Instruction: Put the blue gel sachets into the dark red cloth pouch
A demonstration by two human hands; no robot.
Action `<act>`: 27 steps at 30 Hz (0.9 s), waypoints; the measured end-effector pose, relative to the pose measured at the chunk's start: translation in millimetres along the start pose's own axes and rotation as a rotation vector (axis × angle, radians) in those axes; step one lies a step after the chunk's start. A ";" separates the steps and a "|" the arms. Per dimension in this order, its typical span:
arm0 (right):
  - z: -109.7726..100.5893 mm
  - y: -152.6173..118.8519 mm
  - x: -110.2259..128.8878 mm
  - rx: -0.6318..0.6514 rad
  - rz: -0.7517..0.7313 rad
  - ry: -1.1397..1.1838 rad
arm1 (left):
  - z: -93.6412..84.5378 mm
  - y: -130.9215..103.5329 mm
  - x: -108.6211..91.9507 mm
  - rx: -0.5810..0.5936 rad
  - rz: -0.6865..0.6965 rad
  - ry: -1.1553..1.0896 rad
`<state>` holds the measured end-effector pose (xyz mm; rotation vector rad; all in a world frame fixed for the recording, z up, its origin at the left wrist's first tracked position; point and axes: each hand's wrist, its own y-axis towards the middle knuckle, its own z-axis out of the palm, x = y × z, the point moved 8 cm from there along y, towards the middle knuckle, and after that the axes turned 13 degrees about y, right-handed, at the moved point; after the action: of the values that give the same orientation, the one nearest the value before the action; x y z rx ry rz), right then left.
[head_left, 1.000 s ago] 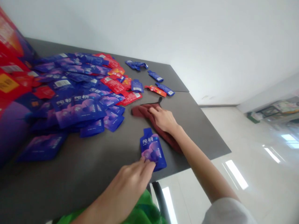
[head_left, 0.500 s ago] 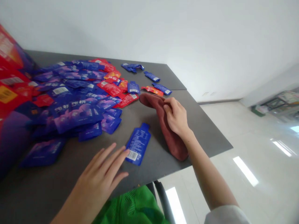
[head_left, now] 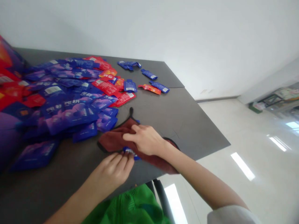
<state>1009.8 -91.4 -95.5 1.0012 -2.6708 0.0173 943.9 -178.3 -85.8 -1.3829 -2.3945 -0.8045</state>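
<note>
A brown cloth with black edging lies across a blue pouch near the table's front edge, so that only small parts of the pouch show. My right hand is closed on the cloth, gripping a fold of it above the pouch. At the pouch's near end, my left hand has its fingers bent and pressed together on the barcode end. Its fingertips are partly hidden beside the cloth.
A big heap of blue and red pouches covers the table's left side. Further back lie several single pouches, among them an orange one. The grey table ends at the right, above a shiny floor, and a white wall stands behind.
My right hand has moved left with the cloth and spread it over the blue pouch. My left hand, stretched out before, has moved slightly right and curled its fingers at the pouch's end.
</note>
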 end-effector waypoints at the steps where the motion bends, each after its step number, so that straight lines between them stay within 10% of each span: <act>1: -4.1 7.0 -16.2 -0.008 0.065 -0.026 | -3.3 3.1 -1.5 -0.025 -0.001 0.006; 6: -42.9 16.5 -59.6 -0.140 0.286 -0.052 | -8.5 9.3 -8.4 -0.010 -0.097 -0.045; 9: -53.9 -5.5 -20.0 -0.211 0.159 0.023 | -9.4 6.7 -11.7 0.007 -0.158 -0.050; 14: -9.4 -26.6 37.7 0.055 -0.093 0.027 | -5.0 7.3 -14.5 0.096 -0.122 -0.016; 22: -32.4 28.2 -70.2 -0.073 0.291 -0.122 | -11.3 9.3 -17.3 0.056 -0.092 -0.082; 27: -52.8 -8.5 -6.3 -0.161 0.119 -0.021 | -10.5 6.8 -18.7 0.086 -0.163 -0.120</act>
<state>1033.7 -87.9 -47.3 0.7971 -2.6959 -0.1820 958.8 -195.0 -83.9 -1.2487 -2.6285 -0.6643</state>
